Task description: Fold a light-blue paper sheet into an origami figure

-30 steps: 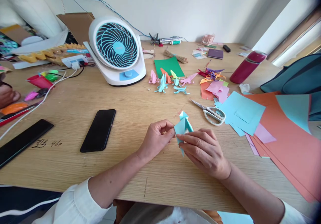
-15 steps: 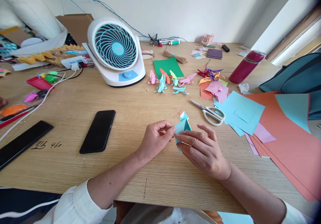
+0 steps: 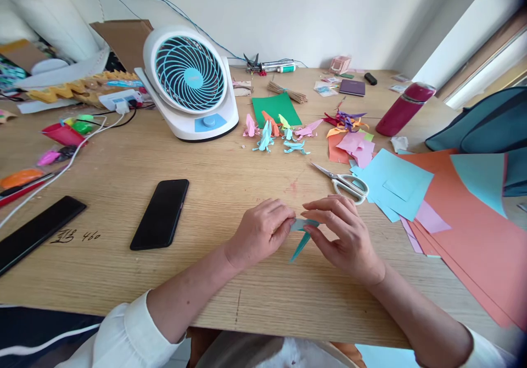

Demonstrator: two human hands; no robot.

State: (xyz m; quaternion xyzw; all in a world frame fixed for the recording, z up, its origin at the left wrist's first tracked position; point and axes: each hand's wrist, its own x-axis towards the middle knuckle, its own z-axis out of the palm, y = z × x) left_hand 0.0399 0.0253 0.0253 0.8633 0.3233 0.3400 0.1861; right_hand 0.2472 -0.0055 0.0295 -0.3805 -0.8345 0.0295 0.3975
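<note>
A small piece of folded light-blue paper (image 3: 302, 244) is held between my two hands above the wooden table, with a narrow pointed flap hanging down toward me. My left hand (image 3: 263, 230) pinches its left end between thumb and bent fingers. At its right end, my right hand (image 3: 343, 236) grips the edge between thumb and fingertips, the fingers arched over it. Part of the fold is hidden behind the fingers. White-handled scissors (image 3: 348, 184) lie just beyond my right hand. Further back stand several small folded paper figures (image 3: 265, 136) in blue, pink, orange and yellow-green.
A white fan (image 3: 189, 82) stands at the back left, a black phone (image 3: 160, 214) left of my hands. Loose blue sheets (image 3: 401, 176) and large orange paper (image 3: 477, 236) spread on the right, near a red bottle (image 3: 405, 109). A green sheet (image 3: 278, 108) lies behind the figures.
The folded paper has been turned over between my hands, so its pointed flap now shows below. My right hand has rotated, its fingers now arched above the paper.
</note>
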